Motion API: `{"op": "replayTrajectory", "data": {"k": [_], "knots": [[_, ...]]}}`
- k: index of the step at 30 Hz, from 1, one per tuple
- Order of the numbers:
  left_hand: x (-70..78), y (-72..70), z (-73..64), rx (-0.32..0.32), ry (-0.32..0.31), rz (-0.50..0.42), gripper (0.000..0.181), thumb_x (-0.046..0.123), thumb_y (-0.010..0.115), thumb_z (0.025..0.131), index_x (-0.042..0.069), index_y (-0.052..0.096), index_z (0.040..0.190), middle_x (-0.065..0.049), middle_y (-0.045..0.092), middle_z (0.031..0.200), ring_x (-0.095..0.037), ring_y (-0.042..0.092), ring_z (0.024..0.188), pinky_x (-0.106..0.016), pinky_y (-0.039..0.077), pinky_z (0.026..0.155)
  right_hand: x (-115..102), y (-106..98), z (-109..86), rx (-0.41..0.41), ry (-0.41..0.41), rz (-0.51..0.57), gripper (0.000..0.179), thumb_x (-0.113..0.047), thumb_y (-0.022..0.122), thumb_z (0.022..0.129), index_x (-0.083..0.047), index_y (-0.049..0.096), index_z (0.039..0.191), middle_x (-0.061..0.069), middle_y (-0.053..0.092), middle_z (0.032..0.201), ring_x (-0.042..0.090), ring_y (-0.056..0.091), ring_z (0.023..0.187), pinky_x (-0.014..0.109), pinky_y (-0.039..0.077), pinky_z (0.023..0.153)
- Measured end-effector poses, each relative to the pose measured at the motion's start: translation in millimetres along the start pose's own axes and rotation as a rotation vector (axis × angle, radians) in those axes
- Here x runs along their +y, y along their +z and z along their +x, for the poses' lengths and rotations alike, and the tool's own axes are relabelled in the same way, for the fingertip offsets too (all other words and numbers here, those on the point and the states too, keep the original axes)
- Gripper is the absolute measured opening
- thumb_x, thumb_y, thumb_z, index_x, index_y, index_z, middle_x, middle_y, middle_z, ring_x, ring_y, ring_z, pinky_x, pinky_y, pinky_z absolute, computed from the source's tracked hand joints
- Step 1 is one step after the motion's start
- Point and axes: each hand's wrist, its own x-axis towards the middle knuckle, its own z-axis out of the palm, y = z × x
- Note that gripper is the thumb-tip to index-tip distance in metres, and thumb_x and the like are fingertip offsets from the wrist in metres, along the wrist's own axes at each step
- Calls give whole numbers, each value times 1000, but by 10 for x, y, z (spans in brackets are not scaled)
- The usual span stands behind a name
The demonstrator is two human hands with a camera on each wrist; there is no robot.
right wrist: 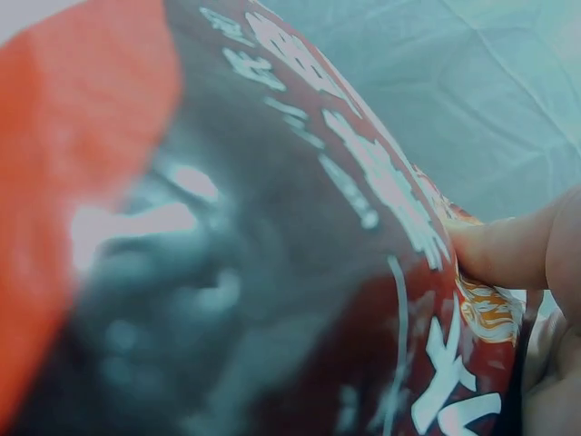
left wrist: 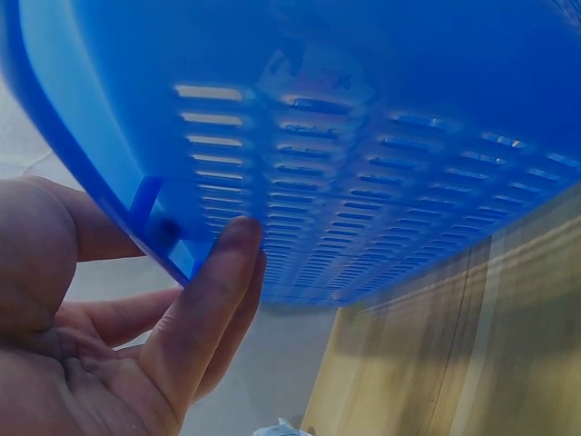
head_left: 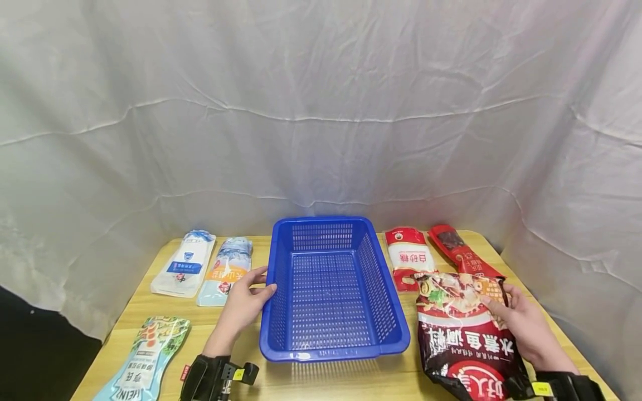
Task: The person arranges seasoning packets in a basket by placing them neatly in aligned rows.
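A blue plastic basket with slotted walls stands in the middle of the wooden table, nothing inside it. My left hand holds its left rim; in the left wrist view the thumb and fingers lie on either side of the basket wall. At the right, my right hand pinches the edge of a large dark red seasoning packet, its print upside down in the head view. The thumb lies on the packet's front. Close up, the packet fills most of the right wrist view.
Left of the basket lie a white-and-blue pouch, a blue-and-orange pouch and a Heinz pouch. A red-and-white sugar bag and a narrow red packet lie at the right. Grey cloth hangs behind the table.
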Motion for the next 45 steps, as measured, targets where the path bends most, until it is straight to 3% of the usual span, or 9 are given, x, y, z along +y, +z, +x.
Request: {"op": "replayTrajectory", "data": {"k": [7, 12, 15, 20, 30, 39, 45], "knots": [[-1, -3, -7, 3, -7, 1, 53, 12, 67, 101, -1, 51, 149, -24, 63, 131, -37, 70, 109, -43, 63, 86, -254, -15, -24, 0, -62, 92, 48, -26, 60, 107, -6, 30, 139, -20, 63, 100, 3, 69, 89, 32, 63, 76], [-1, 1, -4, 4, -4, -4, 52, 11, 67, 100, -1, 52, 149, -24, 64, 130, -36, 71, 108, -42, 63, 85, -406, 35, -22, -14, -119, 211, 34, -24, 61, 107, -20, 36, 129, -17, 65, 101, 5, 69, 90, 32, 63, 74], [1, 8, 3, 2, 4, -10, 52, 11, 68, 100, -2, 52, 148, -24, 64, 130, -36, 71, 107, -42, 63, 84, -490, 121, -14, -26, -140, 287, 34, -25, 63, 106, -23, 37, 128, -15, 66, 103, 6, 70, 91, 31, 63, 74], [14, 5, 10, 1, 20, -16, 52, 10, 68, 100, -3, 52, 147, -25, 64, 129, -36, 71, 106, -42, 63, 84, -636, 367, 31, -20, -154, 396, 39, -25, 63, 105, -24, 35, 133, -14, 65, 106, 5, 68, 94, 28, 62, 77], [15, 1, -26, -1, 16, -42, 51, 9, 68, 100, -4, 52, 147, -26, 63, 130, -37, 70, 108, -43, 63, 85, -940, 1007, 66, 56, -71, 568, 60, -31, 63, 105, -20, 27, 152, -2, 49, 134, 7, 59, 114, 23, 57, 89], [-10, 0, 1, -4, -3, -8, 52, 12, 69, 99, -1, 53, 147, -23, 63, 133, -35, 70, 109, -42, 62, 85, -1100, 1468, 69, 51, -104, 729, 53, -18, 52, 110, -11, 24, 154, 4, 44, 145, 18, 49, 133, 25, 53, 100], [7, -37, 32, -2, 25, 69, 52, 14, 71, 98, 0, 56, 145, -21, 65, 132, -36, 69, 109, -44, 61, 85, -1200, 1723, 58, 22, -168, 845, 46, -7, 47, 110, -8, 25, 150, 10, 37, 153, 21, 46, 138, 28, 50, 106]]}}
